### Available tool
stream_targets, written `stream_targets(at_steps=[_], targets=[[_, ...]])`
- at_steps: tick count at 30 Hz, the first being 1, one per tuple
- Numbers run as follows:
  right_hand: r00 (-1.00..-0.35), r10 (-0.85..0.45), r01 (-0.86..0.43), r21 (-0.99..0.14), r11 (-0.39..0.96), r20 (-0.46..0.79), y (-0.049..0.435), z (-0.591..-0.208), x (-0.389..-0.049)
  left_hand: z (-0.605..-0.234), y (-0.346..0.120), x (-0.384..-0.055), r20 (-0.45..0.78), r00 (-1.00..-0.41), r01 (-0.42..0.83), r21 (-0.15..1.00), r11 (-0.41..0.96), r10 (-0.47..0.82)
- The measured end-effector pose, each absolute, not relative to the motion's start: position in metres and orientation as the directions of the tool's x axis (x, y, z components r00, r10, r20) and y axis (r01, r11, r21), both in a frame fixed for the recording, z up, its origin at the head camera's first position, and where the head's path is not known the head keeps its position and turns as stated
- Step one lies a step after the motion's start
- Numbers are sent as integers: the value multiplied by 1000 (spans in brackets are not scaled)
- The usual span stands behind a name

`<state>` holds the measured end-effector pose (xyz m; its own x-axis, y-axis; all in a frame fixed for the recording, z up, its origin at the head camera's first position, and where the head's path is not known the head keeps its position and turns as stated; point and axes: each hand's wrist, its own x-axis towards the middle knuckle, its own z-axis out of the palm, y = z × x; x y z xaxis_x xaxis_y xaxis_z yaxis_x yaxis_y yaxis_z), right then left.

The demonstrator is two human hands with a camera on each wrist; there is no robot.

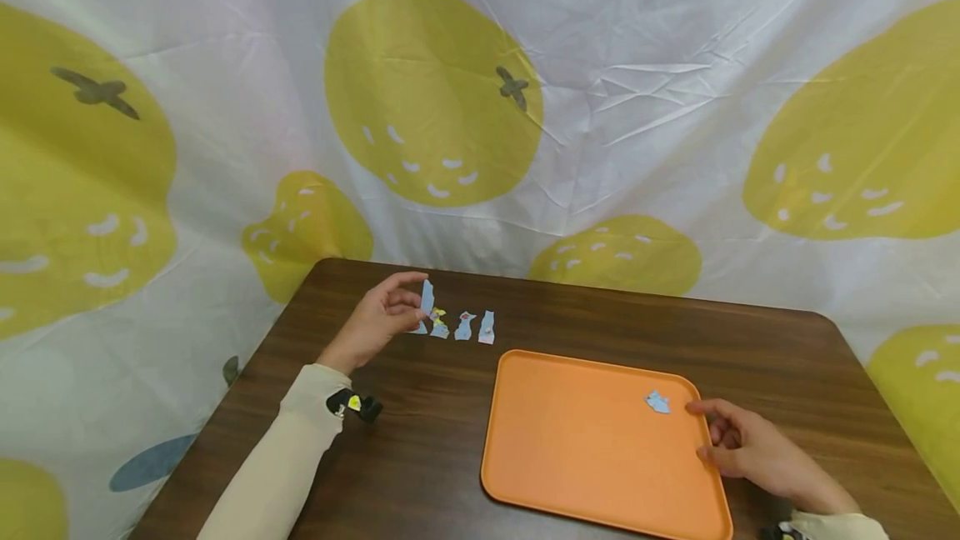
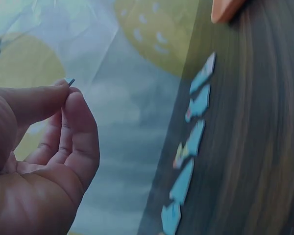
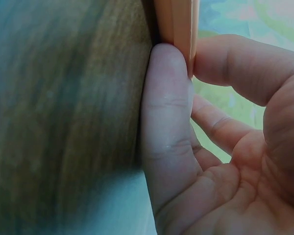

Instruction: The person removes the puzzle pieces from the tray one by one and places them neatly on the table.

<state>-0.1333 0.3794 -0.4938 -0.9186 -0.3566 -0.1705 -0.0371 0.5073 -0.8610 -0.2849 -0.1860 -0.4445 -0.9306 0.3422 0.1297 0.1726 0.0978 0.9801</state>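
My left hand [image 1: 378,317] pinches a light-blue, irregular-edged puzzle piece [image 1: 427,297] between thumb and fingers, raised above the far left of the table. In the left wrist view only a small tip of that puzzle piece [image 2: 70,81] shows past the fingertips. Just below and beside it, several similar blue pieces [image 1: 464,326] lie in a row, partly covered by the hand in the head view. On the right, my right hand [image 1: 757,450] grips the right rim of an orange tray [image 1: 585,448]. One blue printed piece [image 1: 657,402] lies on the tray near its upper right corner.
The dark wood table [image 1: 420,448] carries the tray at its right half. A white curtain [image 1: 637,115] with yellow fruit prints hangs behind the table's far edge. A black wrist band [image 1: 354,405] sits on the left sleeve.
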Motion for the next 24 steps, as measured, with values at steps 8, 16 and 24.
stream_targets(at_steps=[8, 16, 24], targets=[[-920, -356, -41, -861, 506, -166, 381, -493, -133, -457, -222, -297, 133, -952, 201, 951, 236, 276], [-921, -358, -45, -869, 494, -156, 381, -494, -133, -473, -255, -309, 136, -962, 212, 918, 335, 235], [-923, -343, -27, -862, 506, -172, 380, -493, -133, -484, -284, -317, 97, -968, 203, 843, 498, 230]])
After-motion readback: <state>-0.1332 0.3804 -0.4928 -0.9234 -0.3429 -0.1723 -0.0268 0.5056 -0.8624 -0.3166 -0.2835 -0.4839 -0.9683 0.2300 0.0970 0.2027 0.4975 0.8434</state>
